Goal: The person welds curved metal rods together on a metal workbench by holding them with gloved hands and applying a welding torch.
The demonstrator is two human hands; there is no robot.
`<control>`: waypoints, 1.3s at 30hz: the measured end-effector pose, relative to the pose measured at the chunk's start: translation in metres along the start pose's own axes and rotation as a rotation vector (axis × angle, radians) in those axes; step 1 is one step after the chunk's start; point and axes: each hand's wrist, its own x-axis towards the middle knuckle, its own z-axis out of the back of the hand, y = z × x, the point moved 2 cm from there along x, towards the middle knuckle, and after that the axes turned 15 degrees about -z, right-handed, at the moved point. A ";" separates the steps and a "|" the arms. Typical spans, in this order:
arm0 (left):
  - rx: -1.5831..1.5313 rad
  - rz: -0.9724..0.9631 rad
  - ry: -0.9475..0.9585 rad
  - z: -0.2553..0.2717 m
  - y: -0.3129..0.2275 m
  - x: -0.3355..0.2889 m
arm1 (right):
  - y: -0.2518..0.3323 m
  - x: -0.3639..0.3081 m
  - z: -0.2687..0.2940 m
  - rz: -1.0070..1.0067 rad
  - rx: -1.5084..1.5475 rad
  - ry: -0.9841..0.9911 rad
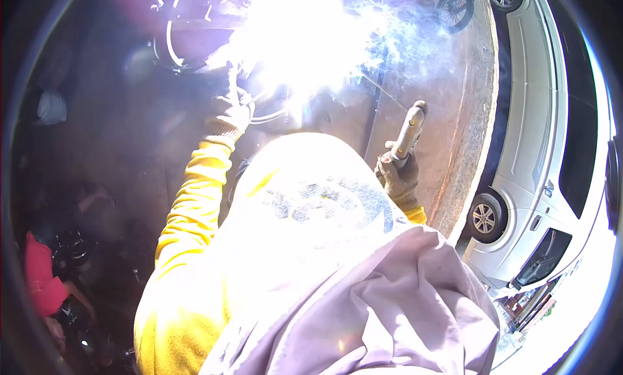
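A blinding white welding arc flares at the top middle and washes out the metal around it. My right hand, in a worn work glove, is closed round the handle of an electrode holder. From its head a thin welding rod runs up and left into the glare. Left of the arc, my left hand, also gloved, is closed at a bright upright metal part; the glare hides exactly what it grips. Curved metal pieces show close beside that hand.
A white vehicle stands along the right, beyond a pavement edge. A spoked wheel is at the upper right. At the lower left a person in a red top is near dark machinery parts. Smoke drifts right of the arc.
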 end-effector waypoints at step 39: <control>0.050 -0.386 -0.306 0.011 -0.015 -0.008 | 0.002 0.004 0.000 0.009 -0.028 -0.016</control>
